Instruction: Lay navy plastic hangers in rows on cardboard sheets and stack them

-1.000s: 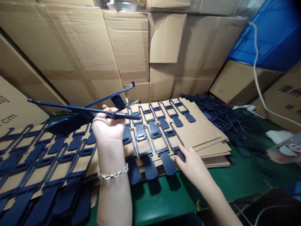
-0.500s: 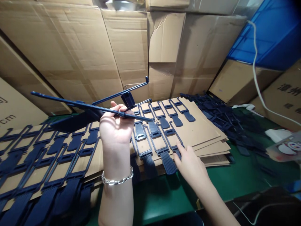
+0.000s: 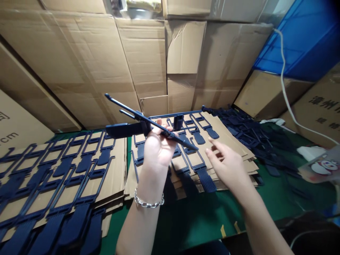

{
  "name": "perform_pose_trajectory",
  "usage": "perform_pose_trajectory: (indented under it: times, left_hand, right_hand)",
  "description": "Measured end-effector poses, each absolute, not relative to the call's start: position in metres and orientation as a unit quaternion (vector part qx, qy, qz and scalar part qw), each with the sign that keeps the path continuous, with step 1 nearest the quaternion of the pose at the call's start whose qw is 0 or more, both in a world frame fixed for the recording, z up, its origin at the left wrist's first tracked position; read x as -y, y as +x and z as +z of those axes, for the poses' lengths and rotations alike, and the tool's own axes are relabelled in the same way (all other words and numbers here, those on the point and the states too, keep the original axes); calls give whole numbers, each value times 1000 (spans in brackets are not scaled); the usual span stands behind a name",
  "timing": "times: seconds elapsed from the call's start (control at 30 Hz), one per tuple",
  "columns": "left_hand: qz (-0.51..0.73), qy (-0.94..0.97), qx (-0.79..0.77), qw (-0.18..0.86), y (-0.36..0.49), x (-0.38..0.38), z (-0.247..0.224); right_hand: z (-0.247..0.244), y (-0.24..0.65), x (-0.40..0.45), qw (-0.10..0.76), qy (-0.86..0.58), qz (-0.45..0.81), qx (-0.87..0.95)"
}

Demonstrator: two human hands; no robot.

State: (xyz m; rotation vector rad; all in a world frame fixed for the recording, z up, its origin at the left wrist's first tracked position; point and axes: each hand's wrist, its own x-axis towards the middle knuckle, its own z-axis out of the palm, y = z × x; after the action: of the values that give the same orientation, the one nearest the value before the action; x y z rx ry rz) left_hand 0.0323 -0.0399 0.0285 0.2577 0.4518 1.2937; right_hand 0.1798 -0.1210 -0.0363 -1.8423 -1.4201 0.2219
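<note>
My left hand (image 3: pixel 160 145), a chain bracelet at its wrist, is raised palm up over the cardboard. Its fingers are closed round dark blue plastic frames (image 3: pixel 140 118) with long thin rods and flat paddle-like ends; their exact number is hard to make out. To the right, my right hand (image 3: pixel 225 163) hovers with nothing in it, thumb and forefinger apart and the other fingers curled. Just left of that hand, a similar frame with a ribbed paddle (image 3: pixel 207 180) lies on the stacked cardboard sheets (image 3: pixel 225 140), in rows with several others.
On the left, more frames (image 3: pixel 63 166) lie in rows on another cardboard stack. A tangled heap of dark blue parts (image 3: pixel 249 131) covers the right of the green table (image 3: pixel 175 226). Cardboard boxes (image 3: pixel 87 60) wall off the back. A white cable (image 3: pixel 284 71) hangs by a blue bin (image 3: pixel 305 39).
My left hand has moved right with the frames, which have turned in its grip. My right hand has come off the frame on the cardboard and drawn up and to the right.
</note>
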Motion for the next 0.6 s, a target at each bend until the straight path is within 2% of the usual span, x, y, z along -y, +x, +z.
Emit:
perform_pose_trajectory:
  times: [0.1,0.17,0.3,0.4,0.6]
  left_hand:
    - [565,154,-202,785,40,45,26]
    - [535,167,-196,805,46,49,24]
    - [479,190,-191,835,55,55,20]
    - [458,225,-192,838,58,57,18]
    - [423,266,-198,843,52,54,20]
  right_hand:
    - [-26,189,108,570,-609,181,521]
    - [-20,189,102,609,-550,249,514]
    - [-9,183,103,573,-524,292,559]
    - [-4,185,109,553,-542,246,584]
    - [-2,215,118,584,-596,180,521]
